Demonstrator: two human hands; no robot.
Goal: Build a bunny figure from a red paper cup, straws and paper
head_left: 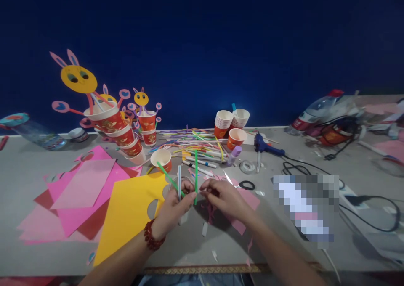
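Between the fingers of my left hand [179,199] are two thin green straws [196,172] and a pale straw [179,178]; one green straw and the pale one stand upright, and the other green one leans left. My right hand [222,197] is closed in a pinch beside the upright green straw. What its fingertips hold, if anything, is too small to make out. Just behind my left hand is a single paper cup [161,160]. Scissors [243,185] with black handles lie beyond my right hand, near pink paper scraps [246,206].
Yellow card [126,210] and pink paper sheets [85,185] cover the left. Behind them stand stacked red cups [115,124] with paper figures. Loose straws, markers, tape [246,166] and a blue glue gun [268,146] lie farther back. Cables and a blurred-out object [306,210] occupy the right.
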